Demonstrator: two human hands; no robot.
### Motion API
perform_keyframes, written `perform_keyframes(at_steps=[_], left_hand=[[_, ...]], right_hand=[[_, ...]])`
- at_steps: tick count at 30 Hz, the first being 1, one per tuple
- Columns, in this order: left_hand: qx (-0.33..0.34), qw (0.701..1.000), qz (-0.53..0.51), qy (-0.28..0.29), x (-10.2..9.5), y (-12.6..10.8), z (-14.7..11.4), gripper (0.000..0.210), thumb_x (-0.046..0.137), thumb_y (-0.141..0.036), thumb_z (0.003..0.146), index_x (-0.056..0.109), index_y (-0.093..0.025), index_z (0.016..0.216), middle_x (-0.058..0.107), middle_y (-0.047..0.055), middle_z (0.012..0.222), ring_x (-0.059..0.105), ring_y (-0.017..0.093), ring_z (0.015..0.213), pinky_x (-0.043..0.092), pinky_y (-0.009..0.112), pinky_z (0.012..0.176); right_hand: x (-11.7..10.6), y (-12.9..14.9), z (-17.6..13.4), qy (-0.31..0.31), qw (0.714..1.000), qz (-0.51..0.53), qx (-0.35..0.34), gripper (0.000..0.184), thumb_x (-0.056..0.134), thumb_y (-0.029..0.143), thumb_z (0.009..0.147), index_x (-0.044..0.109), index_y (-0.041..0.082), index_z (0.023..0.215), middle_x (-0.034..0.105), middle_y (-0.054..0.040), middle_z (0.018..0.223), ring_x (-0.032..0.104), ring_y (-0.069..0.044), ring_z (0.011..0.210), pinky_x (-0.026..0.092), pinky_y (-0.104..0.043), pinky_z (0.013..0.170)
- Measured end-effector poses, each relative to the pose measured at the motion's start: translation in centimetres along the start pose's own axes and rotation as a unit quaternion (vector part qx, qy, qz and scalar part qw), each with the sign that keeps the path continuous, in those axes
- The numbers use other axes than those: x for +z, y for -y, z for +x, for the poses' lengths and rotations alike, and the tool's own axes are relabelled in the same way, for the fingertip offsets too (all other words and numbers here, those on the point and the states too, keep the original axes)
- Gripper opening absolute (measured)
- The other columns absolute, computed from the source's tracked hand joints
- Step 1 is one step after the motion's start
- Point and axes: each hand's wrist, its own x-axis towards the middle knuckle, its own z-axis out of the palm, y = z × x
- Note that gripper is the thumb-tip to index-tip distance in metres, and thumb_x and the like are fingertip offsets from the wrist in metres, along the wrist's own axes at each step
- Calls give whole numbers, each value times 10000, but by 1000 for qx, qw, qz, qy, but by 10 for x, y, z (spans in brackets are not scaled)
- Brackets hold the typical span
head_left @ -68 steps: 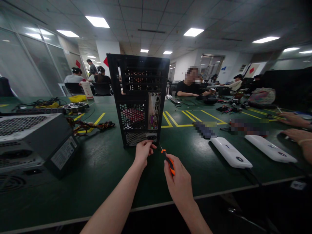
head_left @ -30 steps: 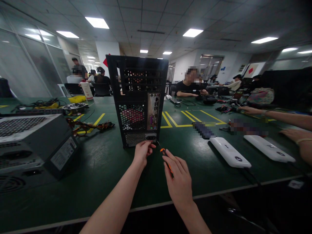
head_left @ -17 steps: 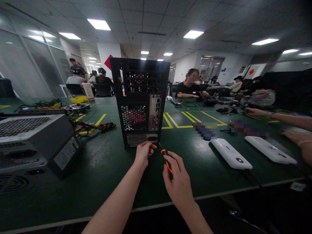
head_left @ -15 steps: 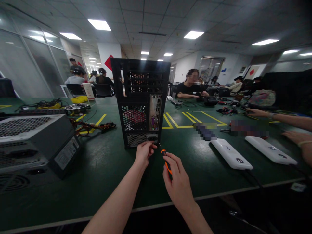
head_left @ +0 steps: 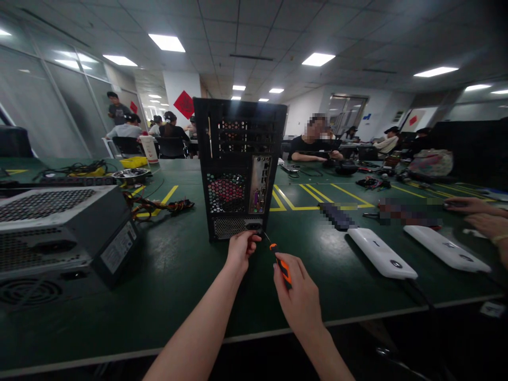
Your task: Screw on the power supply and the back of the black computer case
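A black computer case [head_left: 203,206] stands upright on the green table, its back panel facing me. At the bottom of that panel is a power supply [head_left: 230,227] with a mesh face and a socket. My left hand [head_left: 241,253] is at the lower right corner of the power supply, thumb and fingers pinched together; whatever is between them is too small to tell. My right hand [head_left: 297,291] is closed around the orange and black handle of a screwdriver [head_left: 286,271]. The thin shaft points up and left, its tip close to the case's lower right corner.
Loose grey power supplies [head_left: 105,243] are stacked at the left, with a cable bundle [head_left: 170,206] behind. A metal bowl [head_left: 130,175] and a yellow tray [head_left: 134,162] lie farther back. White power banks [head_left: 381,254] lie at the right, near a co-worker's hands [head_left: 486,219]. Another person sits opposite.
The view has shifted slightly, so most things appear farther right. My hands keep nearly the same place by the case. The co-worker's hands at the right have drawn back.
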Motion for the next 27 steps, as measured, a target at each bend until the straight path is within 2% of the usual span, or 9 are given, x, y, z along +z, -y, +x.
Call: perform_keyframes(at_steps=[12, 22, 27], left_hand=[[3, 1000, 2, 6, -3, 2, 2, 192, 551, -211, 622, 598, -82, 757, 577, 24, 555, 363, 20, 367, 173, 168, 360], [-2, 1000, 4, 5, -3, 2, 2, 186, 562, -223, 620, 597, -90, 745, 580, 23, 563, 357, 19, 364, 185, 170, 359], [2, 1000, -2, 6, -2, 2, 2, 188, 564, -217, 619, 591, -82, 747, 576, 23, 546, 360, 20, 361, 174, 167, 358]], right_hand=[[0, -1, -2, -32, 999, 0, 19, 212, 397, 215, 839, 487, 192, 1030, 565, -70, 963, 555, -176, 898, 464, -325, 768], [1, 0, -1, -23, 999, -6, 24, 213, 386, 216, 843, 483, 194, 1031, 562, -72, 972, 559, -181, 899, 474, -327, 754], [3, -4, -3, -26, 999, -20, -13, 228, 394, 165, 835, 489, 189, 1041, 548, -81, 1017, 535, -183, 963, 461, -355, 812]])
